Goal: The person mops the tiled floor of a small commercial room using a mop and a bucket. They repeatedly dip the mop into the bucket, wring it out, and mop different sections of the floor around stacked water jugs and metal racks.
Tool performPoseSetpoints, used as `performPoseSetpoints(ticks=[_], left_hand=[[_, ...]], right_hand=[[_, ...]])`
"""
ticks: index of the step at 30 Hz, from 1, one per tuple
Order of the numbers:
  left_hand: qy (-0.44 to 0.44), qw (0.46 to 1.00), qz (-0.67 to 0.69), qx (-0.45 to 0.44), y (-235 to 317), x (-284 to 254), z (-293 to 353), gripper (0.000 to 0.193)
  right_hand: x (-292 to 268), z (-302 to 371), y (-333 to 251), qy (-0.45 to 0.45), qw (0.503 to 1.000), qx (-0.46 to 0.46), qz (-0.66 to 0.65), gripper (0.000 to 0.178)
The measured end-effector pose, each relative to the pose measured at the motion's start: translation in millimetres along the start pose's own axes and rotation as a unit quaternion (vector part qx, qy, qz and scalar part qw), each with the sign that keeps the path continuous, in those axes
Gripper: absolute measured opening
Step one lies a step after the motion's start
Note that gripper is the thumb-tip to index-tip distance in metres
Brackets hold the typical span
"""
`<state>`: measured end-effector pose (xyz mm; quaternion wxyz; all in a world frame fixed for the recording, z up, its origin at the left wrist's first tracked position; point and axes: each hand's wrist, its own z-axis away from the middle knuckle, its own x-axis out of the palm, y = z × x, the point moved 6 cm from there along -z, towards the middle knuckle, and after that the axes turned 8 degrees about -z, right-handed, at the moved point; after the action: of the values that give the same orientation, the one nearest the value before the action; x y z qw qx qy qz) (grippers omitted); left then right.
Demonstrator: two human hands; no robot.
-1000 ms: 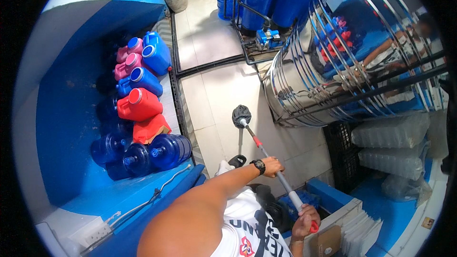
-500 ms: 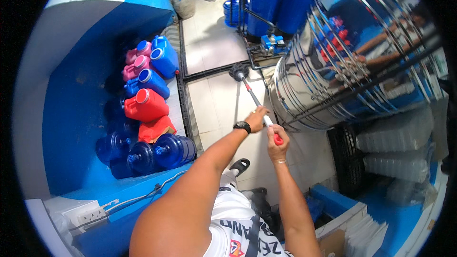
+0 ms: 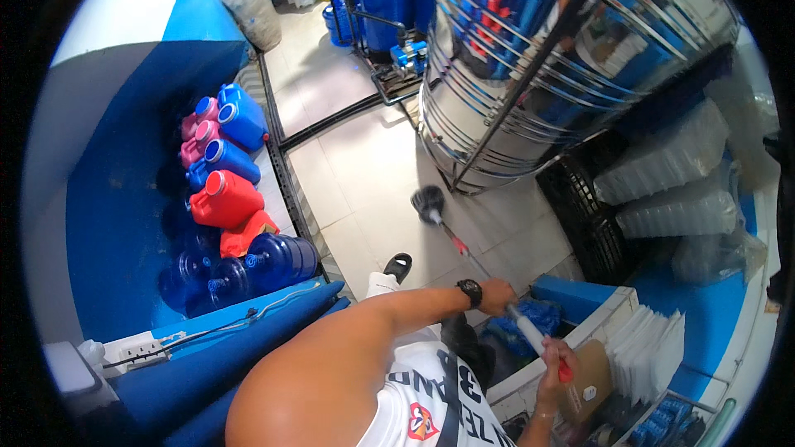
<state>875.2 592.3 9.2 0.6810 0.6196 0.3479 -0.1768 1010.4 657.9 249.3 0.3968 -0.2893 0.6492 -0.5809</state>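
Observation:
A long-handled brush (image 3: 478, 265) slants across the floor, its pole pale with red parts. The dark round head (image 3: 428, 201) is down at the tiles, between my sandalled foot and the steel tank. My left hand (image 3: 497, 295), below a black wristwatch, is closed around the middle of the pole. Farther back, my right hand (image 3: 555, 372) grips the upper end by the red grip, over the boxes at my right.
A shiny steel tank (image 3: 497, 108) inside a metal frame stands ahead. Red, blue and pink jugs (image 3: 228, 199) and large water bottles (image 3: 283, 257) line the left ledge. At right are a black crate (image 3: 584, 219), wrapped clear containers (image 3: 662, 157) and a blue-white partition (image 3: 580, 290).
Both hands have swung right and back toward me with the brush. Its head has come nearer across the tiles, away from the floor channel. The view has turned to the right.

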Motion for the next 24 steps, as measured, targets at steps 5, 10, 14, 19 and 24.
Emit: performPoseSetpoints(ticks=[5,10,14,19,24], left_hand=[[-0.078,0.996,0.031,0.043,92,53,-43,0.021],[-0.121,0.992,0.025,0.036,95,56,-53,0.023],[-0.151,0.989,-0.009,0.006,44,27,-44,0.026],[-0.071,0.995,-0.07,-0.027,-71,-46,-11,0.038],[0.052,0.973,-0.137,-0.176,-229,-133,35,0.031]], right_hand=[[-65,35,-22,0.078,0.994,-0.069,-0.021,0.024],[-73,33,3,0.108,0.981,-0.099,-0.124,0.02],[-39,4,26,0.109,0.974,-0.102,-0.172,0.018],[57,-61,55,0.064,0.961,-0.154,-0.221,0.018],[188,-142,97,0.018,0.993,-0.083,-0.088,0.023]])
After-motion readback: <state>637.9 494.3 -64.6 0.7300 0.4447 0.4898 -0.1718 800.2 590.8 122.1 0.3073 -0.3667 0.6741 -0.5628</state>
